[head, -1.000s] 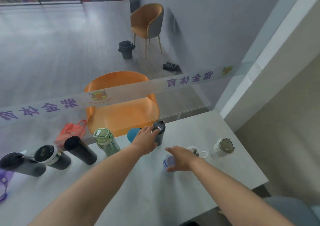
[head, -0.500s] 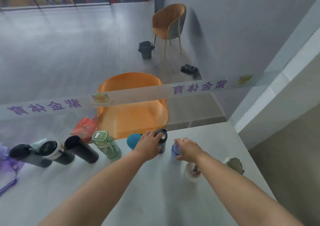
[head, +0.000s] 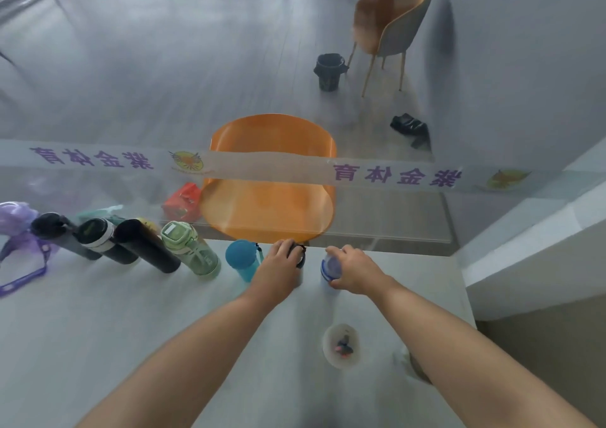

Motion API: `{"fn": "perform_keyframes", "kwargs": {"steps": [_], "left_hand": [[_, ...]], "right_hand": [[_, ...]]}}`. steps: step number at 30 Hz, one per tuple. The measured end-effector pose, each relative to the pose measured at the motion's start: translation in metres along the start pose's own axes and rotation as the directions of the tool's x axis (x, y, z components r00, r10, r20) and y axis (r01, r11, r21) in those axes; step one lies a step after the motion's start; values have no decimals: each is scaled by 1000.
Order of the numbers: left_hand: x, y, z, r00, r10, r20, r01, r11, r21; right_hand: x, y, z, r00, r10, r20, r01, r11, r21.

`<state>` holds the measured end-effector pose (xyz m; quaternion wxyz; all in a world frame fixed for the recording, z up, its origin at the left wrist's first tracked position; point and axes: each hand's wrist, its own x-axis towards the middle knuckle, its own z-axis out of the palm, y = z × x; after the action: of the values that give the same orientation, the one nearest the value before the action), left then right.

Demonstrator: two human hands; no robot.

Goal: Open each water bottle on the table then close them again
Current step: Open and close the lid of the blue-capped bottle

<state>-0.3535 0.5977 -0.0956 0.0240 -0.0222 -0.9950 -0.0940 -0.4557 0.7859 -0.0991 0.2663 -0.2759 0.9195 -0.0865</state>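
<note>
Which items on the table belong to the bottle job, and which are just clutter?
Job: dark bottle under left hand; blue-lidded bottle in right hand; teal bottle; green bottle.
Clutter: purple bag; small bowl.
</note>
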Motion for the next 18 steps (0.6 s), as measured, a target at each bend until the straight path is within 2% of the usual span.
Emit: {"fn": "perform_keyframes", "kwargs": {"steps": [4, 12, 18], "left_hand": [[2, -3, 4, 996, -59, 66, 62, 997, -52], [-2, -4, 4, 993, -90, 80, 95, 993, -63], [-9, 2, -4, 995, 73, 75, -72, 997, -8]], "right_hand": [[4, 4, 1, 1000, -5, 2, 5, 1000, -5], [-1, 3, 2, 1000, 1, 12, 0, 1000, -22], [-48, 5, 4, 991, 81, -104, -69, 991, 113]]}}
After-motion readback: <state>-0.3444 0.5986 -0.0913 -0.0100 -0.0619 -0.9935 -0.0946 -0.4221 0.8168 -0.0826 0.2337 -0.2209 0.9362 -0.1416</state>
